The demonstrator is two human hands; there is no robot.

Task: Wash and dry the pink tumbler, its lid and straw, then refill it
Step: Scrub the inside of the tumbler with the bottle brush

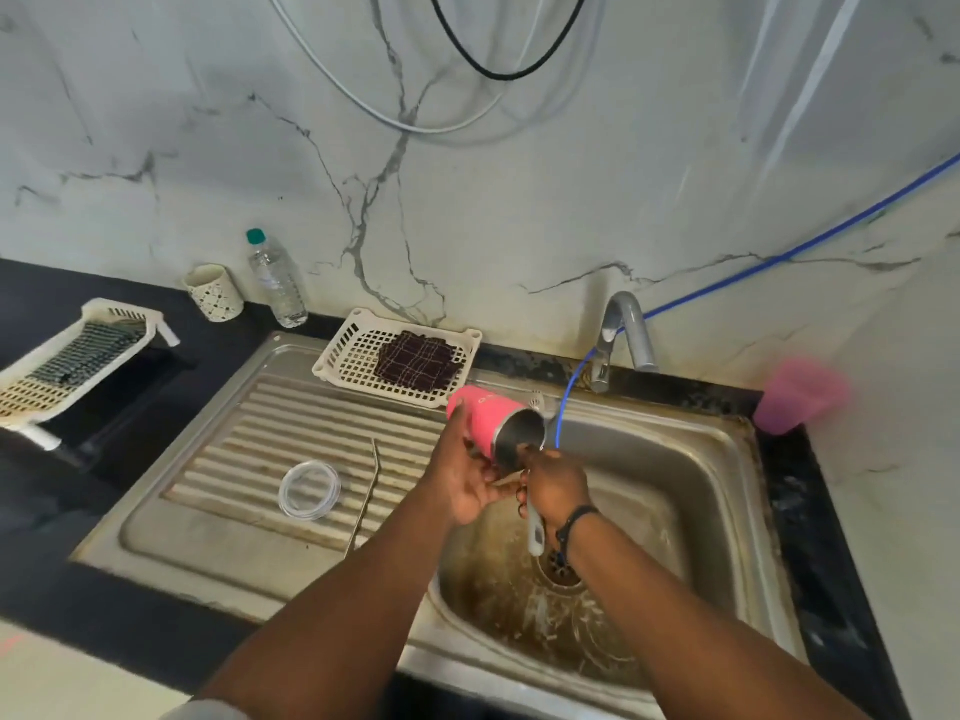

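Head view, hands working over the sink basin (675,491). Left hand (462,480) grips the pink tumbler (480,415) round its body, thumb up along the near side, the cup tipped with its open steel mouth facing down and right above the basin. Right hand (553,485) is curled round the white handle of a bottle brush (535,532) just at the tumbler's mouth; the brush head is hidden, so whether it is inside cannot be told.

Handling, judged: the tumbler looks like a rigid, steel-lined vessel, moderately light when empty and probably slippery while wet; a wrap round the mid-body, as shown, seems the safest hold. The clear lid (309,490) appears to be thin hard plastic, light, best taken by its rim. The metal straw (366,493) is stiff and slender, liable to roll along the ribs of the drainboard (234,459); pinch it near the middle.

Count: one tumbler, one lid and one straw, the last two lying well apart from the hands on the drainboard; one brush; one tap (626,335) with a blue hose (779,257); two white baskets, the near one (358,356) holding a dark checked cloth (415,361), the far one (62,361) at left; one water bottle (278,280); one patterned cup (214,292); one blurred pink cup (797,392) at right.
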